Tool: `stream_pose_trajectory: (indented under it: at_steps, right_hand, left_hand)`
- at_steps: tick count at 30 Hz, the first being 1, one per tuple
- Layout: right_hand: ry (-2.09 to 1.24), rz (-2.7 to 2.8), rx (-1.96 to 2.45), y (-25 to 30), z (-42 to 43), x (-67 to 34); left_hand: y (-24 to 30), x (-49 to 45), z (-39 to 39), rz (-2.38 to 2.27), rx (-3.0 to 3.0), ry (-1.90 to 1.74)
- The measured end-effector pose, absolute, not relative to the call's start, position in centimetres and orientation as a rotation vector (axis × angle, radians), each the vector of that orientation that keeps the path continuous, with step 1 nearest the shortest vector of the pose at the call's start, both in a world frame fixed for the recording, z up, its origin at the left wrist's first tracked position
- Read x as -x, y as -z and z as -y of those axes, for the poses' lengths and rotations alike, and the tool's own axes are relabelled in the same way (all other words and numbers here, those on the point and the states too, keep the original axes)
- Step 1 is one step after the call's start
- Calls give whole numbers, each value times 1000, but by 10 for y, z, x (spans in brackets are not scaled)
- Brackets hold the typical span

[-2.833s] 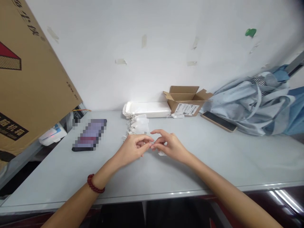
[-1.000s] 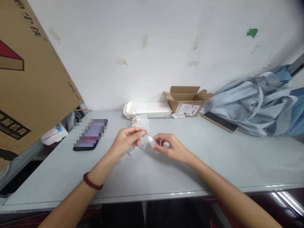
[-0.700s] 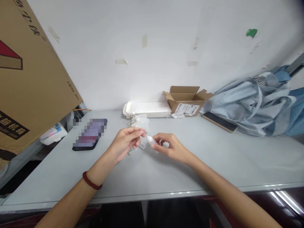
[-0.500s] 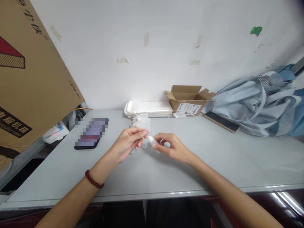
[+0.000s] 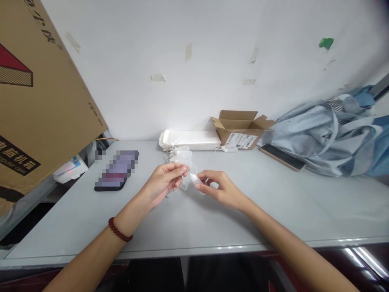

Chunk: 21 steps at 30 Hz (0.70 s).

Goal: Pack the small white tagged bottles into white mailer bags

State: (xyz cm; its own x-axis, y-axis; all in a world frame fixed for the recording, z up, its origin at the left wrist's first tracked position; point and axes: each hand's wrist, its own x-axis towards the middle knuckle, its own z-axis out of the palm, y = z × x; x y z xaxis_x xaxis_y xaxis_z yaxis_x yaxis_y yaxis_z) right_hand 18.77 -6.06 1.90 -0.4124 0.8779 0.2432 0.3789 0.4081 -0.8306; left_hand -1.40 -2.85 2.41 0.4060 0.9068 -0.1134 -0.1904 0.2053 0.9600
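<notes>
In the head view, an open cardboard box (image 5: 241,126) is seen above and right of centre, its floor hidden from sight. At centre, a small translucent piece (image 5: 195,180) is pinched by the thumb and forefinger of the right hand (image 5: 221,187), its white tip (image 5: 193,176) exposed at upper left, its thin string (image 5: 189,170) clamped by the left hand (image 5: 162,181)

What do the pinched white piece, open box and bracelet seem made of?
White piece: probably smooth plastic, as it looks translucent.
Open box: matte cardboard, judging by its plain brown, folded flaps.
Bracelet: beads, perhaps wood; finish too small to tell.
</notes>
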Motion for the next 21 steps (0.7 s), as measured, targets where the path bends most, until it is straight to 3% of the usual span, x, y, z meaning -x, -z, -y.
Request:
stream_pose_trajectory:
  at_steps: [21]
  right_hand:
    - [-904, 1924, 1157, -12, 63, -185]
  left_hand:
    - [-25, 11, 34, -925, -1408, -888]
